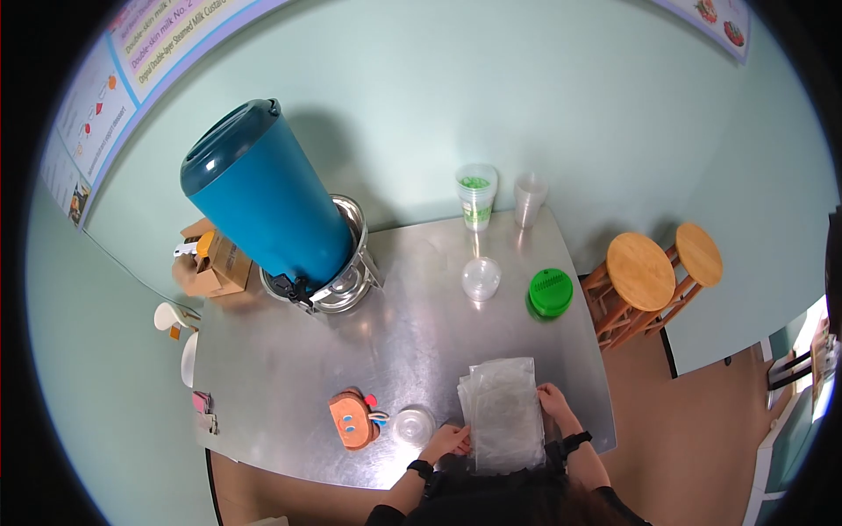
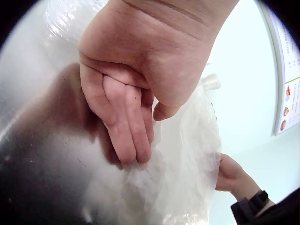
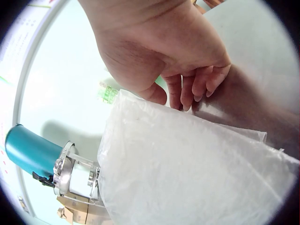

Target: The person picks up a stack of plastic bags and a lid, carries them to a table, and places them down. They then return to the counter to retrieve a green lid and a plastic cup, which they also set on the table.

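A stack of clear plastic bags (image 1: 504, 416) is between my two hands at the front of the metal table. My left hand (image 1: 449, 441) holds its left edge; in the left wrist view the fingers (image 2: 124, 136) point down along the film, with the thumb set apart to the right. On the opposite edge, my right hand (image 1: 554, 403) pinches the bags. The right wrist view shows that thumb (image 3: 157, 95) at the film's edge and the other fingers bent behind it. Left of the left hand are a round clear plastic container (image 1: 413, 426) and a brown toast-shaped item (image 1: 351, 419) with a face.
A tall teal drink dispenser (image 1: 276, 206) with a black tap rests on a metal stand at the back left, beside a cardboard box (image 1: 224, 267). Stacked clear cups (image 1: 476, 210), clear lids (image 1: 481, 279) and a green-lidded tub (image 1: 551, 294) stand farther back. Wooden stools (image 1: 641, 270) flank the right edge.
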The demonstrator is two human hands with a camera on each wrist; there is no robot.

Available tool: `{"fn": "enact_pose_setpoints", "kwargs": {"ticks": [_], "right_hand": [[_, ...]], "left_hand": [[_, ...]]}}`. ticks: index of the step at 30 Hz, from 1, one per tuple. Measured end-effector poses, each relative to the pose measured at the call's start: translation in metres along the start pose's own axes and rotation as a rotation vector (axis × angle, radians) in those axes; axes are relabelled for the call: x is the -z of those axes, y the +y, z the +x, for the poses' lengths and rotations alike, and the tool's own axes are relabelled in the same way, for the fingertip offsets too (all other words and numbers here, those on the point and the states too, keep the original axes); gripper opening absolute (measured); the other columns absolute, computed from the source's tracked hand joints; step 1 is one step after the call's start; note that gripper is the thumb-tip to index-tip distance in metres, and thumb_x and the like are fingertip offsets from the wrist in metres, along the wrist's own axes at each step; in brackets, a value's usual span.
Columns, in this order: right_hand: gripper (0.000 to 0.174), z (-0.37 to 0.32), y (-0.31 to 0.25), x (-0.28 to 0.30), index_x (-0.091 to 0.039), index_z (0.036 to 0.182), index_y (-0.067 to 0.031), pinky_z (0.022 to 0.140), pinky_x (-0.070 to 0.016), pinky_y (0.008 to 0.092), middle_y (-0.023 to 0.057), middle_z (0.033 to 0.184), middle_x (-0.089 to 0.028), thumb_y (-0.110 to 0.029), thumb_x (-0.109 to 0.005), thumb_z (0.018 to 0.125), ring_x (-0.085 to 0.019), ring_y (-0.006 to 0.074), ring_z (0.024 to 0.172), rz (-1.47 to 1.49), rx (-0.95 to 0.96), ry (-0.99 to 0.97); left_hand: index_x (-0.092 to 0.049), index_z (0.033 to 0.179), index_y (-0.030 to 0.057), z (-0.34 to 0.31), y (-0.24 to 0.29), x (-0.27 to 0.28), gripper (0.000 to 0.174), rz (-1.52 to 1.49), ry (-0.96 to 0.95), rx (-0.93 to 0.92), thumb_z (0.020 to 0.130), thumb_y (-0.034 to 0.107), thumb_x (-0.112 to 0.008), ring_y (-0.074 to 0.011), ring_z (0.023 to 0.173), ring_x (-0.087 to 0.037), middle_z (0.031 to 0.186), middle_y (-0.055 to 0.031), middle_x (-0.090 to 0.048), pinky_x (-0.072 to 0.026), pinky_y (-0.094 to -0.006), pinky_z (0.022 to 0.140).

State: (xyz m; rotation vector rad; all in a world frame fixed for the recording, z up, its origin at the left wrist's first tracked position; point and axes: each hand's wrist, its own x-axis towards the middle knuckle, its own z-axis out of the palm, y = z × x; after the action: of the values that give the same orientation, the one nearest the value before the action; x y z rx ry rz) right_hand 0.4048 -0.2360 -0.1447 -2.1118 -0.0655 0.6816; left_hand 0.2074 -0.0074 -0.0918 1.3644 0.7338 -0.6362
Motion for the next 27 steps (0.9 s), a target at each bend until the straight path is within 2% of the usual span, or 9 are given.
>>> {"fn": "enact_pose_setpoints", "kwargs": {"ticks": [5, 7, 12, 14, 16, 21, 24, 27], "right_hand": [[0.018, -0.001, -0.004, 0.001, -0.056, 0.090, -0.0003, 0.071, -0.0425, 0.0281, 0.0074, 0.083, -0.059, -0.014, -0.049, 0.080, -0.053, 0.0148, 0.078, 0.027, -0.007, -0.002], [0.022, -0.005, -0.010, 0.004, -0.059, 0.089, -0.0044, 0.075, -0.0439, 0.0307, 0.0111, 0.087, -0.062, -0.020, -0.053, 0.076, -0.058, 0.0226, 0.085, 0.027, -0.040, 0.028], [0.022, -0.001, -0.005, 0.002, -0.059, 0.090, -0.0038, 0.076, -0.0433, 0.0302, 0.0111, 0.088, -0.061, -0.019, -0.053, 0.075, -0.058, 0.0214, 0.085, 0.024, -0.013, 0.021], [0.023, 0.001, 0.002, 0.000, -0.059, 0.091, -0.0037, 0.076, -0.0431, 0.0302, 0.0110, 0.088, -0.061, -0.019, -0.052, 0.076, -0.057, 0.0210, 0.086, 0.021, 0.009, 0.027], [0.020, 0.000, 0.000, 0.001, -0.056, 0.092, 0.0001, 0.074, -0.0420, 0.0284, 0.0076, 0.085, -0.059, -0.015, -0.049, 0.079, -0.053, 0.0157, 0.081, 0.007, 0.029, 0.014], [0.021, -0.009, -0.010, 0.005, -0.055, 0.093, 0.0003, 0.074, -0.0421, 0.0285, 0.0075, 0.087, -0.059, -0.015, -0.049, 0.080, -0.053, 0.0158, 0.081, 0.059, 0.025, -0.022], [0.021, -0.008, -0.010, 0.005, -0.056, 0.093, 0.0001, 0.073, -0.0422, 0.0286, 0.0074, 0.086, -0.059, -0.015, -0.048, 0.079, -0.053, 0.0158, 0.081, 0.065, 0.027, -0.019], [0.021, -0.008, -0.008, 0.004, -0.056, 0.092, -0.0001, 0.073, -0.0424, 0.0288, 0.0077, 0.085, -0.059, -0.015, -0.048, 0.079, -0.053, 0.0161, 0.081, 0.051, 0.046, -0.009]], "left_hand": [[-0.058, 0.080, -0.0050, 0.003, -0.006, 0.002, 0.051, -0.003, -0.010, -0.017, 0.087, 0.043, -0.043, -0.0192, 0.059, -0.062, 0.073, -0.0153, -0.063, -0.0487, -0.0244, 0.051], [-0.058, 0.080, -0.0061, 0.002, -0.006, 0.001, 0.052, 0.007, -0.002, -0.026, 0.086, 0.043, -0.043, -0.0193, 0.059, -0.062, 0.072, -0.0150, -0.063, -0.0489, -0.0247, 0.052], [-0.058, 0.079, -0.0066, 0.001, -0.006, 0.002, 0.053, 0.063, 0.012, -0.040, 0.086, 0.043, -0.042, -0.0191, 0.060, -0.062, 0.072, -0.0145, -0.063, -0.0486, -0.0247, 0.053], [-0.059, 0.082, -0.0033, 0.003, -0.009, 0.002, 0.053, 0.086, 0.014, -0.055, 0.086, 0.046, -0.040, -0.0178, 0.061, -0.062, 0.073, -0.0120, -0.064, -0.0477, -0.0241, 0.053], [-0.059, 0.082, -0.0031, 0.002, -0.010, 0.001, 0.053, 0.082, 0.022, -0.065, 0.087, 0.046, -0.040, -0.0178, 0.061, -0.062, 0.073, -0.0119, -0.064, -0.0477, -0.0241, 0.054], [-0.059, 0.083, -0.0028, -0.002, -0.010, 0.000, 0.052, 0.070, 0.029, -0.068, 0.087, 0.045, -0.040, -0.0181, 0.062, -0.062, 0.075, -0.0120, -0.064, -0.0477, -0.0240, 0.054], [-0.058, 0.083, -0.0032, -0.005, -0.010, -0.001, 0.050, 0.072, 0.051, -0.128, 0.088, 0.043, -0.040, -0.0186, 0.062, -0.062, 0.075, -0.0129, -0.064, -0.0481, -0.0247, 0.055], [-0.057, 0.081, -0.0049, 0.000, -0.016, -0.001, 0.044, 0.001, 0.058, -0.136, 0.089, 0.035, -0.041, -0.0190, 0.061, -0.062, 0.073, -0.0138, -0.063, -0.0480, -0.0254, 0.056]]}}
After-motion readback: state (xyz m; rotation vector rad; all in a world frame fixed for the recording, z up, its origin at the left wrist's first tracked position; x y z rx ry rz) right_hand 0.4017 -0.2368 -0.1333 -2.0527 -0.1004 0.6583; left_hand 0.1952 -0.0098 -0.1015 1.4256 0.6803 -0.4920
